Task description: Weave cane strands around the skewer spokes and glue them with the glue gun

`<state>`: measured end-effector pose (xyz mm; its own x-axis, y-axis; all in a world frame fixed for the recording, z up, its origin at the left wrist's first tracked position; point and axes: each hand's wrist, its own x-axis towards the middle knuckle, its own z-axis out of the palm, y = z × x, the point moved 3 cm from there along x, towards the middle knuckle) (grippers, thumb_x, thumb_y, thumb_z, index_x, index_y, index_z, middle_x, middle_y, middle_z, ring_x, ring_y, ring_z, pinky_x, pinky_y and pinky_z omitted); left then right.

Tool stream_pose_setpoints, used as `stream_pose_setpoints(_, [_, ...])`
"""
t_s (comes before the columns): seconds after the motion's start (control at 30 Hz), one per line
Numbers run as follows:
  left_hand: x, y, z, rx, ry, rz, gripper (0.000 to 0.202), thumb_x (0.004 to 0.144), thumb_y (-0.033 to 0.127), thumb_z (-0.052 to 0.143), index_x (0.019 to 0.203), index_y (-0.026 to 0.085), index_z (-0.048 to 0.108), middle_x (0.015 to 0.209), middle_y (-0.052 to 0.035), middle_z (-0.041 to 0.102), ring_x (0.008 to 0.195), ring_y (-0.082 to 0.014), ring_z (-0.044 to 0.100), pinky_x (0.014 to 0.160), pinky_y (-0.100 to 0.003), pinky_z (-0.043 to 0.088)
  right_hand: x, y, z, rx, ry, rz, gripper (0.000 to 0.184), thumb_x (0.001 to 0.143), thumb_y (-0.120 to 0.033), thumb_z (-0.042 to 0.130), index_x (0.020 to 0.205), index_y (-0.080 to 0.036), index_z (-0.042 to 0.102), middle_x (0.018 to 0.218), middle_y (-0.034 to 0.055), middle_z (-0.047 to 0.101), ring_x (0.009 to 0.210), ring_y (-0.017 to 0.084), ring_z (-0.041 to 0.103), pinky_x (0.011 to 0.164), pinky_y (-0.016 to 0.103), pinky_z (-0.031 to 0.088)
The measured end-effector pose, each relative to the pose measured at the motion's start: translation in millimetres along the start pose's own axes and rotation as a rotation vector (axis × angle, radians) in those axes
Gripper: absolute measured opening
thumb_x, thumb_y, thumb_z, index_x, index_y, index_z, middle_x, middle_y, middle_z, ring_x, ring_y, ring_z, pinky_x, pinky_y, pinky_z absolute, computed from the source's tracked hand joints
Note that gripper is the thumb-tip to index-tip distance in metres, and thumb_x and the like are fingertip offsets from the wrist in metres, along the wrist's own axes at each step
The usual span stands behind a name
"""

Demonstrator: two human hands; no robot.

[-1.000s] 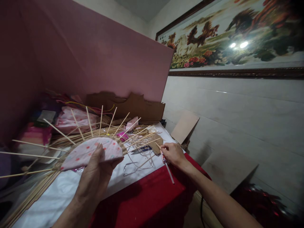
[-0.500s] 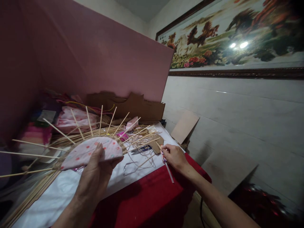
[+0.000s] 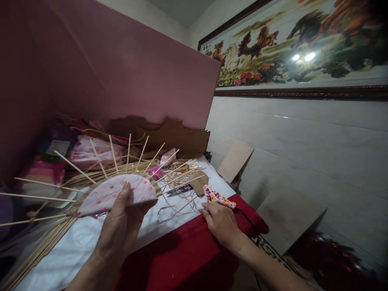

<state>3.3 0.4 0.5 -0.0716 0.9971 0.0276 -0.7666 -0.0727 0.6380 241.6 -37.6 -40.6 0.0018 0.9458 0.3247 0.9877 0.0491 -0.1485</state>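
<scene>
My left hand holds a half-round pad wrapped in pale cloth with pink spots, its thumb on the cloth face. Thin wooden sticks fan out from the curved rim, with twine at their bases. At the table's right edge is a glue gun with a colourful flower pattern and a dark cord. My right hand lies against its near side with fingers curled, covering part of it. Its fingertips point left toward the white sheet; what is between them is too small to make out.
Scissors, a torn cardboard piece and loose twine lie on the white sheet over a red cloth. Bundled reeds and pink fabric fill the back left. Cardboard panels lean on the right wall.
The glue gun has turned in my right hand, so its flowered handle and cord now show to the right and the clear glue stick no longer shows. My left hand holds still.
</scene>
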Motion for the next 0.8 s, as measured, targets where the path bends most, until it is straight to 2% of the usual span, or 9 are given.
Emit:
stream_pose_setpoints(0.1, [-0.3, -0.3, 0.1, 0.002, -0.016, 0.001, 0.004, 0.076, 0.021, 0.060, 0.076, 0.018, 0.057, 0.068, 0.0009, 0.063, 0.059, -0.0145, 0.060, 0.058, -0.034, 0.056, 5.4, 13.5, -7.7, -0.085, 0.069, 0.015, 0.029, 0.089, -0.022, 0.036, 0.096, -0.019, 0.064, 0.093, 0.0079, 0.064, 0.085, 0.019, 0.058, 0.074, 0.027, 0.036])
stream_pose_setpoints(0.17, [-0.4, -0.6, -0.1, -0.001, -0.014, 0.002, 0.004, 0.076, 0.021, 0.059, 0.077, 0.017, 0.058, 0.070, 0.0004, 0.063, 0.060, -0.0146, 0.061, 0.058, -0.035, 0.056, 12.4, 28.6, -9.7, -0.148, 0.085, 0.028, 0.028, 0.083, -0.016, 0.042, 0.103, -0.017, 0.061, 0.104, 0.0104, 0.060, 0.096, 0.023, 0.052, 0.080, 0.030, 0.033])
stream_pose_setpoints(0.2, [-0.4, -0.7, -0.2, -0.001, -0.012, 0.003, 0.005, 0.076, 0.021, 0.060, 0.078, 0.017, 0.058, 0.071, 0.0002, 0.063, 0.061, -0.0147, 0.061, 0.058, -0.035, 0.056, 16.6, 37.0, -8.1, -0.162, 0.055, 0.036, 0.031, 0.080, -0.015, 0.044, 0.107, -0.016, 0.059, 0.107, 0.0115, 0.059, 0.099, 0.024, 0.050, 0.081, 0.031, 0.032])
stream_pose_setpoints(0.3, [-0.6, -0.9, -0.6, -0.002, 0.002, -0.001, 0.007, 0.075, 0.021, 0.061, 0.078, 0.017, 0.058, 0.071, -0.0003, 0.063, 0.061, -0.0154, 0.062, 0.058, -0.035, 0.056, 28.0, 58.5, 2.8, -0.101, -0.105, 0.030, 0.037, 0.075, -0.012, 0.046, 0.110, -0.015, 0.057, 0.101, 0.0109, 0.060, 0.094, 0.023, 0.051, 0.078, 0.029, 0.033])
stream_pose_setpoints(0.37, [-1.0, -1.0, -0.4, -0.011, 0.011, -0.014, 0.006, 0.075, 0.021, 0.061, 0.076, 0.017, 0.058, 0.070, 0.0001, 0.063, 0.061, -0.0151, 0.062, 0.059, -0.035, 0.056, 32.4, 67.2, 8.4, -0.011, -0.137, 0.025, 0.039, 0.072, -0.012, 0.048, 0.110, -0.014, 0.056, 0.099, 0.0096, 0.060, 0.090, 0.020, 0.052, 0.075, 0.027, 0.033])
stream_pose_setpoints(0.53, [-1.9, -0.5, 2.0, -0.008, -0.005, 0.008, 0.004, 0.077, 0.020, 0.059, 0.078, 0.017, 0.058, 0.069, 0.0006, 0.062, 0.059, -0.0136, 0.060, 0.057, -0.035, 0.056, 32.2, 74.3, 9.4, 0.150, -0.057, 0.011, 0.042, 0.068, -0.010, 0.049, 0.109, -0.017, 0.058, 0.100, 0.0063, 0.059, 0.088, 0.018, 0.053, 0.075, 0.025, 0.036])
stream_pose_setpoints(0.8, [-1.1, 0.1, 1.0, -0.012, -0.008, 0.010, 0.003, 0.076, 0.020, 0.060, 0.078, 0.017, 0.058, 0.069, -0.0002, 0.062, 0.059, -0.0143, 0.060, 0.057, -0.035, 0.057, 20.1, 75.1, 5.8, 0.193, 0.146, 0.059, 0.044, 0.068, -0.009, 0.047, 0.109, -0.020, 0.059, 0.100, 0.0058, 0.059, 0.088, 0.019, 0.056, 0.078, 0.027, 0.042])
